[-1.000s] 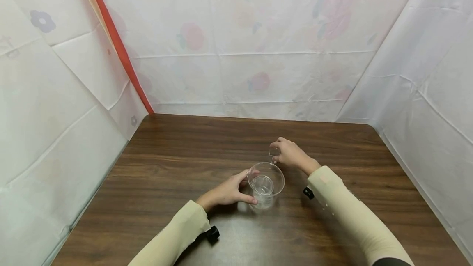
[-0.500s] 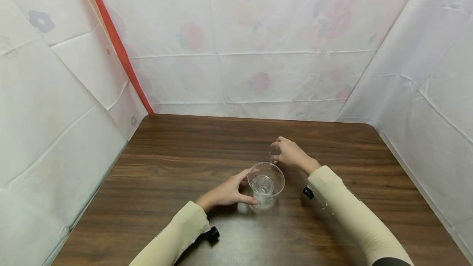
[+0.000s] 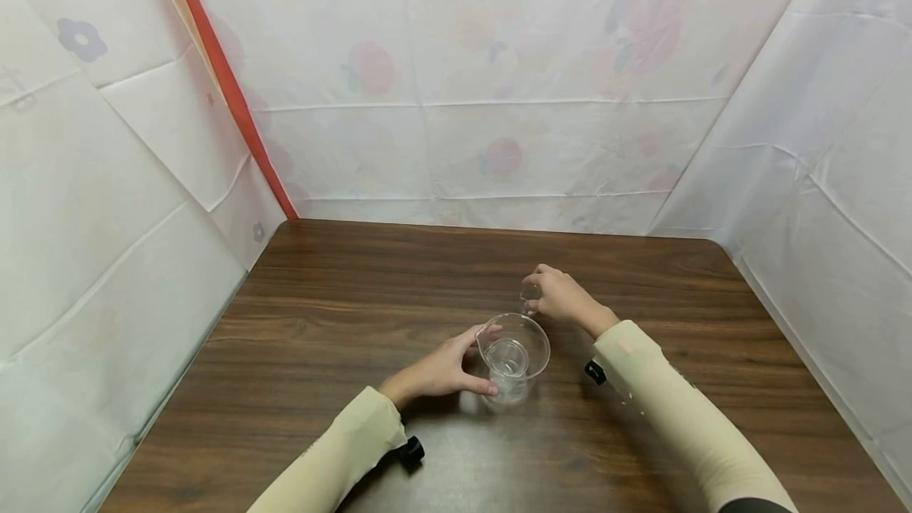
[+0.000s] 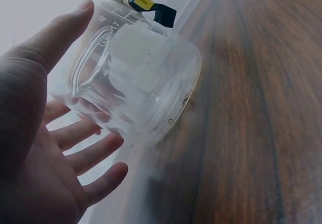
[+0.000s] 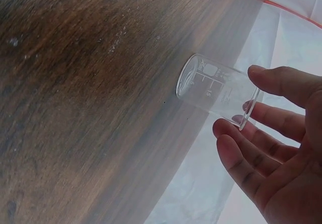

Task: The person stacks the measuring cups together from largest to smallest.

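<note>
A large clear glass beaker (image 3: 536, 362) stands upright near the middle of the brown wooden table (image 3: 342, 291). Inside it shows a smaller glass vessel (image 3: 508, 356). My left hand (image 3: 443, 370) holds the large beaker from its left side, thumb toward me and fingers round the far side. Just beyond and to the right, my right hand (image 3: 559, 295) grips a small clear beaker (image 5: 216, 88) near its rim between thumb and fingertips. Printed graduation marks show on that small beaker in the right wrist view, its base down at the tabletop.
White patterned sheets (image 3: 456, 85) hang behind the table and on both sides. A red strip (image 3: 228, 85) runs down the back left corner. Black wrist cameras (image 3: 411, 451) sit under both sleeves, close above the table.
</note>
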Available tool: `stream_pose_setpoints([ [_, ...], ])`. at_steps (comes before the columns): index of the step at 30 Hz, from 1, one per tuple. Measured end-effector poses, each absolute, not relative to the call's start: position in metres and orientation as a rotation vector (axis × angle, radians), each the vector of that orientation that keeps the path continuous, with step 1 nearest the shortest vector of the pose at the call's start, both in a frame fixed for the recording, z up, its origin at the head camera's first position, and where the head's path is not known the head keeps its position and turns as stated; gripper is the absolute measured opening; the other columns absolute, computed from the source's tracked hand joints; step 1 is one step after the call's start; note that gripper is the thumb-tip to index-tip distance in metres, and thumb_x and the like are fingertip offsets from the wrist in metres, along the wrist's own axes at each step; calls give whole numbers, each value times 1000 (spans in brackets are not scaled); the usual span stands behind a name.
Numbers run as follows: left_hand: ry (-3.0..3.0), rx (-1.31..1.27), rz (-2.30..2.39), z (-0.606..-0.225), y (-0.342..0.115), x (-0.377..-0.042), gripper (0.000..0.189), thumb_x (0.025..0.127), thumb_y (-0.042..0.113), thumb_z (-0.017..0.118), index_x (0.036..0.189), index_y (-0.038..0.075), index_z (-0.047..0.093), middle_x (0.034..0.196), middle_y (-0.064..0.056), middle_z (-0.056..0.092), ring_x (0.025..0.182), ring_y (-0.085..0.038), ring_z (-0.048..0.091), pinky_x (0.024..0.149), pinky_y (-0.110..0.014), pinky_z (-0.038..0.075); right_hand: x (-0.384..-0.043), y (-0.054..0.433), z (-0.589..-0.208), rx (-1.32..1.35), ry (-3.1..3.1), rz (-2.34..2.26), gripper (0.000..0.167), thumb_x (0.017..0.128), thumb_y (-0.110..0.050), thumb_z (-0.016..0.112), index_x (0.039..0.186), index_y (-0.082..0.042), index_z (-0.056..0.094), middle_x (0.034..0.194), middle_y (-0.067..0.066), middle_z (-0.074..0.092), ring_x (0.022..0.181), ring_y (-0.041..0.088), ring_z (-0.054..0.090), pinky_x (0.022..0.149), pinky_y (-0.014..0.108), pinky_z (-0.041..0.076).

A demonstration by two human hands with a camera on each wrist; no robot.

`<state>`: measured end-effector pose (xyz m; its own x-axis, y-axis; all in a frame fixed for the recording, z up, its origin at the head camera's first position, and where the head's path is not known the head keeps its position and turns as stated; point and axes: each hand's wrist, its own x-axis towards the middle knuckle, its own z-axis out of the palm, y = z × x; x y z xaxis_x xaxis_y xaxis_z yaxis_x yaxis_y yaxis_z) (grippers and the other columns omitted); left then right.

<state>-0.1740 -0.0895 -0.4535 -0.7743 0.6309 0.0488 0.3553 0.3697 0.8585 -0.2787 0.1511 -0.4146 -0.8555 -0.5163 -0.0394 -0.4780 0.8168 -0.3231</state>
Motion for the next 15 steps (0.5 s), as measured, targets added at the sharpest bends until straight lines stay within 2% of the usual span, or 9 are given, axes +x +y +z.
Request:
stream_pose_setpoints([
  [8, 2362, 906, 1399, -455, -86, -176, 94, 78, 28, 83, 153, 16, 27, 152, -6, 44, 136, -23, 48, 110, -43, 42, -279, 152, -415, -777, 2865, -471, 39, 87, -20, 72, 121, -3, 66, 109, 10, 59, 91, 25, 60, 82, 42, 51],
  [15, 2372, 879, 1394, -453, -85, -175, 92, 78, 29, 82, 152, 17, 29, 151, -4, 46, 134, -22, 49, 109, -45, 43, -279, 152, -415, -800, 2879, -488, 37, 86, -19, 73, 119, -2, 67, 107, 11, 60, 88, 24, 60, 80, 42, 52],
])
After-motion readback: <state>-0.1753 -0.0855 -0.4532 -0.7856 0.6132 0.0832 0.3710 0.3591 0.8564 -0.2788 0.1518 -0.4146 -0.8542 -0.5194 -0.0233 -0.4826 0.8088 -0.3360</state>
